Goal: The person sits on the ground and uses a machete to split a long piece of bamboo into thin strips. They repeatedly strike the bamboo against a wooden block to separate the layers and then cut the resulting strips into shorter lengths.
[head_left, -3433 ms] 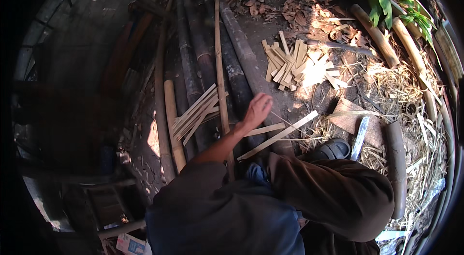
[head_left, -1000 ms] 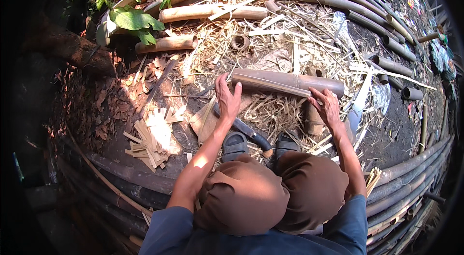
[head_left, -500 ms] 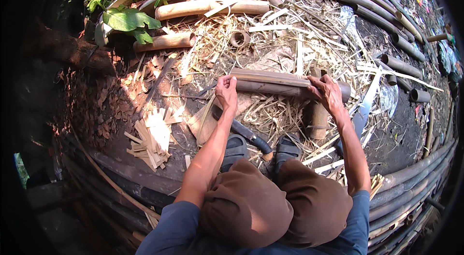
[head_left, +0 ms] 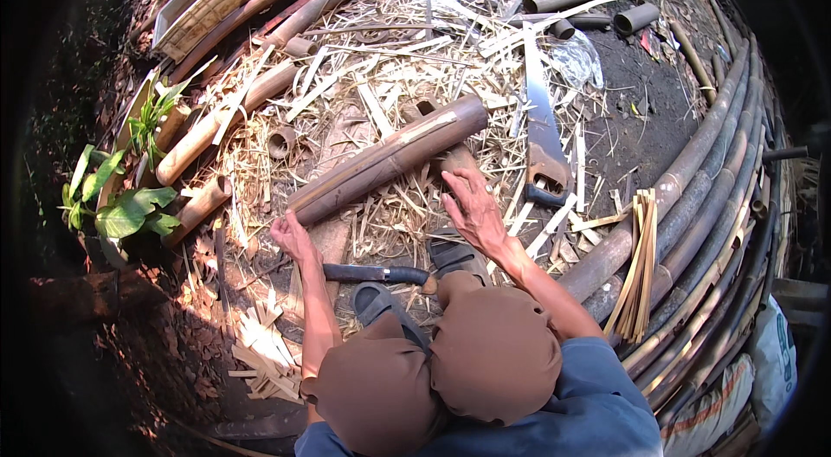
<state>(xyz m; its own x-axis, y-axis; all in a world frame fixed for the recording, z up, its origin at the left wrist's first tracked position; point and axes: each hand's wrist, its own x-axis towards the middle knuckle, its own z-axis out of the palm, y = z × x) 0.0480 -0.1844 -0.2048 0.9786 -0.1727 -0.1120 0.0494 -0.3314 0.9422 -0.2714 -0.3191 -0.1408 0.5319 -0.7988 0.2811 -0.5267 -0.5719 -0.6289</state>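
A thick brown bamboo tube (head_left: 407, 161) lies slanted before me, its far right end resting over a shorter bamboo piece (head_left: 454, 161). Along its top runs a long narrow bamboo strip (head_left: 381, 154). At the tube's near left end, my left hand (head_left: 296, 241) is closed, fingertips pinching the strip's end. My right hand (head_left: 476, 210) is apart from the tube, just on its near side, with fingers spread and nothing in them. Close to my sandals lies a dark-handled blade tool (head_left: 376, 273); my left forearm partly hides it.
Right of the tube lies a handsaw (head_left: 544, 124). Cut strips form a pile (head_left: 264, 349) at lower left and a bundle (head_left: 636, 267) on long bamboo poles (head_left: 684, 197) at right. Shavings (head_left: 363, 80) cover the ground. A pale crate (head_left: 208, 3) and a leafy plant (head_left: 130, 210) stand left.
The view has turned to the right, so the tube now appears slanted. My right hand has let go of the strip's right end and drawn back toward me; my left hand stays at its end.
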